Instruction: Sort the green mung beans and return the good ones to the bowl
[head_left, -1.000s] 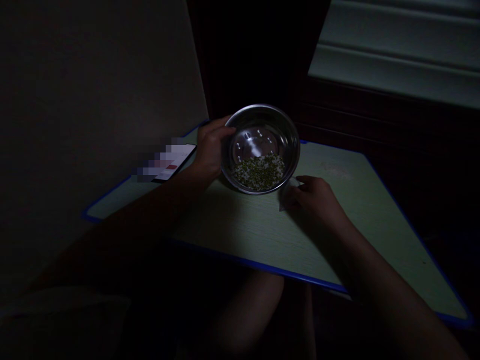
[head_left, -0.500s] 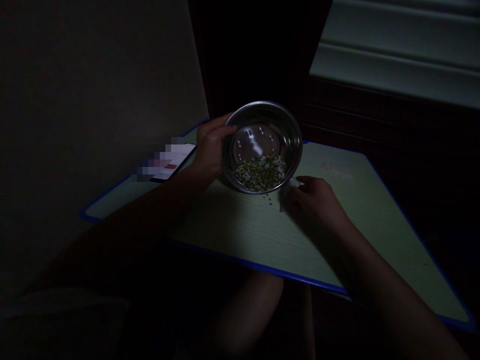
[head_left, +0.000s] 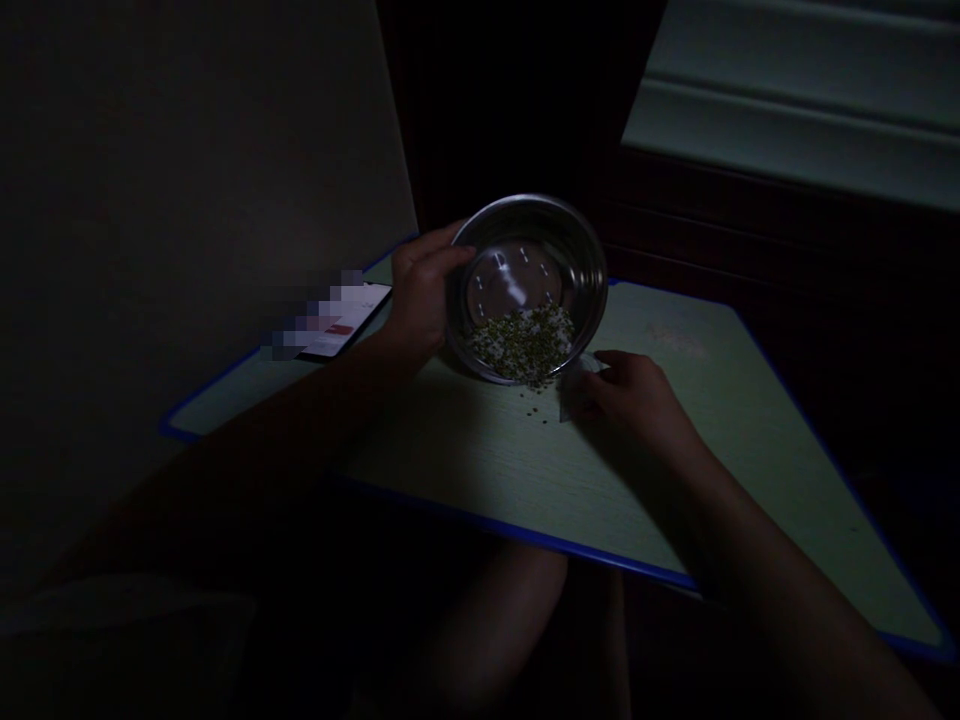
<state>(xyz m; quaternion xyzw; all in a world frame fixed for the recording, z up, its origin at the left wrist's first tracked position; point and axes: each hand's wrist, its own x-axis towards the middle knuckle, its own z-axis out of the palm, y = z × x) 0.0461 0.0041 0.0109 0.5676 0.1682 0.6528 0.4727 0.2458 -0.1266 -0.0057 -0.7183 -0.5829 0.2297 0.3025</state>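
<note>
A steel bowl (head_left: 581, 255) is tipped toward me over a pale green table (head_left: 487, 455) with a blue edge. Small green beans (head_left: 521, 342) lie heaped at the bowl's low rim, and a few spill onto the table just below it. My left hand (head_left: 420, 290) grips the bowl's left rim, thumb over the edge. Right of the falling beans, my right hand (head_left: 630, 395) rests on the table with its fingers curled on a small clear plastic piece (head_left: 576, 390).
A phone (head_left: 330, 322) with a lit screen lies at the table's left rear corner. A pale wall stands on the left. Dark furniture and a light panel (head_left: 795, 100) are behind. My bare knees (head_left: 495, 620) show under the front edge.
My left hand has tipped the bowl further toward me and raised it slightly. The beans have slid to the low rim and a few have dropped onto the table. My right hand stayed put.
</note>
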